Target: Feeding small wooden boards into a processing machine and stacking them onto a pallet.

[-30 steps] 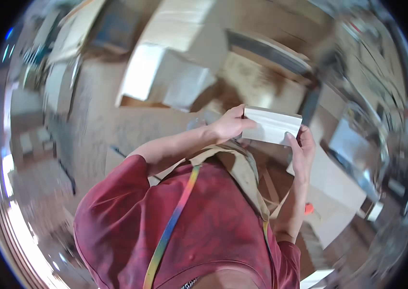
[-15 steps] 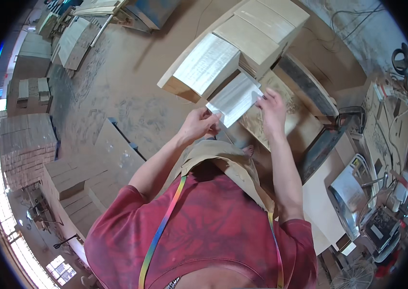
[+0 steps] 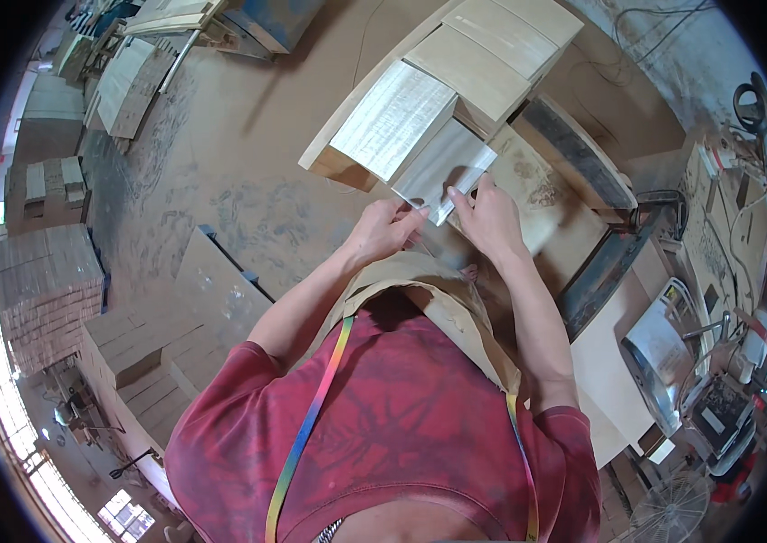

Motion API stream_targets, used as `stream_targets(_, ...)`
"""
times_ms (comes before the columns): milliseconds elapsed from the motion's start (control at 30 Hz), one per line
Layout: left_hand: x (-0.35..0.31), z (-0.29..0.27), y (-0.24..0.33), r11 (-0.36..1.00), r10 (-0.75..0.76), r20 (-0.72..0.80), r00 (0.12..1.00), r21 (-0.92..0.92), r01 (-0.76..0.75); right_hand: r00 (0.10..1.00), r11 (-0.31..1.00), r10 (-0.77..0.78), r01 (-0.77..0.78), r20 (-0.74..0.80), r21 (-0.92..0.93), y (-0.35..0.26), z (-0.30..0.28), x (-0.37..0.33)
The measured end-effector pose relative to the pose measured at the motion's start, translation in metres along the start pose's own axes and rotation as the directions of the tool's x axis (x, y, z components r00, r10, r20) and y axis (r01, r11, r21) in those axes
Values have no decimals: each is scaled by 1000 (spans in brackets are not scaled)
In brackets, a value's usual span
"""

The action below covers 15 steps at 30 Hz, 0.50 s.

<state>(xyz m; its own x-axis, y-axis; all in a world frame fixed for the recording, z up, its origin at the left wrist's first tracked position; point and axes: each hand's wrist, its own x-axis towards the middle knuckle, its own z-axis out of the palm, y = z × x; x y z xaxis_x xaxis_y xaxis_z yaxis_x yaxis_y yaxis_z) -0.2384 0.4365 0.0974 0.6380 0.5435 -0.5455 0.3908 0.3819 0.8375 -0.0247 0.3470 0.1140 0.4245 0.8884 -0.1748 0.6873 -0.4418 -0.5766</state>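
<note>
Between my hands is a thin, pale rectangular wooden board [image 3: 448, 161], tilted, with light on its upper face. My left hand [image 3: 381, 232] pinches its near left corner between thumb and fingers. At the near right edge, my right hand [image 3: 492, 219] closes on the board with the thumb over the top face; some of its fingers are hidden. Just beyond the held board stands a stack of pale boards [image 3: 394, 118], and its side is partly covered by the board. More stacked boards [image 3: 469, 71] stand behind it on the same base.
A wooden worktop [image 3: 542, 181] lies right of my hands, beside a dark-edged curved block [image 3: 578, 154]. Further right are a clamp [image 3: 664, 204] and a machine [image 3: 718, 430]. Board stacks [image 3: 48, 281] stand at the left, over a dusty floor [image 3: 247, 181]. A fan [image 3: 673, 507] is at lower right.
The board has tipped and moved slightly right. My right hand has shifted down and left along its edge, closer to my left hand, which still holds the near corner.
</note>
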Motion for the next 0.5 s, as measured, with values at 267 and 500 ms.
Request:
stream_targets(267, 1, -3, 15, 953, 94, -80, 992, 295, -67, 997, 992, -53, 47, -49, -115, -1, 4, 7)
stream_targets(500, 38, 2, 8, 789, 237, -20, 971, 587, -181, 998, 998, 70, -70, 11, 9, 39, -2, 23)
